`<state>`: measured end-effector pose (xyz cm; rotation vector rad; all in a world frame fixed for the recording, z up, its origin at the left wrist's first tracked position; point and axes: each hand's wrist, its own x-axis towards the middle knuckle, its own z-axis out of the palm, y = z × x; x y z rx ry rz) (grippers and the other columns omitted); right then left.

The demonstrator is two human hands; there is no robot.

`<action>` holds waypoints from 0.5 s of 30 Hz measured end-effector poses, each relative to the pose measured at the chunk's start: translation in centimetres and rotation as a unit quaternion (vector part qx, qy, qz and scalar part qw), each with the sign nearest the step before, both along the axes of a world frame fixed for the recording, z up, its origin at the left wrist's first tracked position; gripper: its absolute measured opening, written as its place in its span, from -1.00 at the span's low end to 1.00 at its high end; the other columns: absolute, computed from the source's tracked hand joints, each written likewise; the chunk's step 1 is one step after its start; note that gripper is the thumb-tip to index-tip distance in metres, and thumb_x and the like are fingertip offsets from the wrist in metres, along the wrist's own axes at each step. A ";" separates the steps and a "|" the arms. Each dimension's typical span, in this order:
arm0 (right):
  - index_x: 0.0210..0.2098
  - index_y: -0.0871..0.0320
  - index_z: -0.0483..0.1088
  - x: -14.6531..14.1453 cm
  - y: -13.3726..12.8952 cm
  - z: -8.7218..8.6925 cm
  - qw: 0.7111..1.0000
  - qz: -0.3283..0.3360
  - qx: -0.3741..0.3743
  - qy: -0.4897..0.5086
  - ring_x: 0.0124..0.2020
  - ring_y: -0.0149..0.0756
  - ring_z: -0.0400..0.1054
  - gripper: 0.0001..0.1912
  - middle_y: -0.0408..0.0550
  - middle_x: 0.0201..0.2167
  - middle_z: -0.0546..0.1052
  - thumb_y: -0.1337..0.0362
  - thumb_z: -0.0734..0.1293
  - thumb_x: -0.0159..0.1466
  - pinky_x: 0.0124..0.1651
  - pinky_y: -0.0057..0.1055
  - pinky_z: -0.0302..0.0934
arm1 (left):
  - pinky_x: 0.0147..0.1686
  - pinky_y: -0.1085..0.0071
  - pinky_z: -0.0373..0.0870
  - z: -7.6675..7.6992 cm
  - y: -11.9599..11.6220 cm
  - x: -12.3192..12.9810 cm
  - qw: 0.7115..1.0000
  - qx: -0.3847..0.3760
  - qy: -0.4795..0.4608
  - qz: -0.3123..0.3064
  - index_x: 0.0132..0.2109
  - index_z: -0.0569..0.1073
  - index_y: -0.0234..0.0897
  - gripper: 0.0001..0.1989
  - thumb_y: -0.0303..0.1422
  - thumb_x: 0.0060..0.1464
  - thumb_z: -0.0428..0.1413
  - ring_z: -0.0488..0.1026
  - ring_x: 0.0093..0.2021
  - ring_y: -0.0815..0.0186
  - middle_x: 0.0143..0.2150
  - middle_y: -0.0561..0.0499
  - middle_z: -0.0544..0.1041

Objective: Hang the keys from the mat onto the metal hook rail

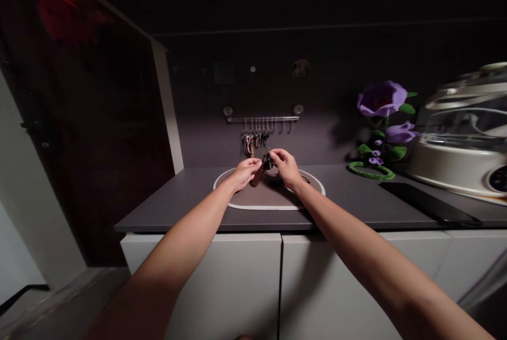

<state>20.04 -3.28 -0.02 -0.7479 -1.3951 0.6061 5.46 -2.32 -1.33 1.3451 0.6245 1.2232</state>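
Across the dark countertop (166, 197), wide room is offered for anything let fall to be scattered. By the pale appliance (459, 160) the far right end is taken up, well apart from the work, so little trouble is expected there. The oval mat (257, 207) is spread under the hands; a dropped item would probably be caught on it, though it could be bounced past the white rim.

Behind the mat, the clear rail (277, 119) is fixed to the wall by two round mounts; if it were pulled or bumped, a mount might be loosened. The right hand (287, 166) is held over the mat, its thumb and forefinger pinched on a dark cluster (268, 161). The left hand (243, 173) is held opposite, its fingertips nearly together at the cluster's edge; whether anything is gripped there cannot be told.

The hanging keys (251, 142) are crowded just behind, and could be snagged if the hands were raised carelessly. The cluster is held above the mat, between the hands; with so small a pinch, it could be let slip. Below it, the brown piece (257, 176) is tilted, and might be swung loose if it is poorly attached.
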 end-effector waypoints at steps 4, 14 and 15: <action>-0.36 0.15 0.35 0.1 0.1 0.6 0.998 0.004 -0.043 0.048 -0.47 -0.48 0.20 -0.67 -0.16 -0.44 0.41 0.04 0.33 -0.01 -0.43 -0.55 0.12 | -0.34 0.50 0.27 -0.3 0.7 0.3 0.997 0.037 0.048 0.054 -0.33 0.38 -0.33 -0.80 -0.27 -0.05 0.12 0.38 -0.41 0.47 -0.41 0.04 0.44; -0.42 0.16 0.30 1.0 3.9 4.2 0.987 0.007 -0.064 0.148 -0.55 -0.53 0.18 -0.70 -0.24 -0.55 0.34 0.11 0.36 -0.08 -0.48 -0.53 0.18 | -0.45 0.47 0.13 -1.1 1.1 0.8 0.868 0.290 0.320 0.248 -0.52 0.25 -0.29 -0.70 -0.27 0.13 -0.14 0.26 -0.51 0.42 -0.55 0.06 0.35; -0.42 0.16 0.29 1.1 4.4 4.6 0.986 0.002 -0.065 0.155 -0.58 -0.54 0.16 -0.71 -0.24 -0.58 0.33 0.12 0.36 -0.08 -0.49 -0.53 0.18 | -0.44 0.47 0.12 -1.1 0.9 0.8 0.859 0.302 0.329 0.251 -0.53 0.24 -0.29 -0.69 -0.28 0.13 -0.15 0.26 -0.50 0.41 -0.55 0.06 0.35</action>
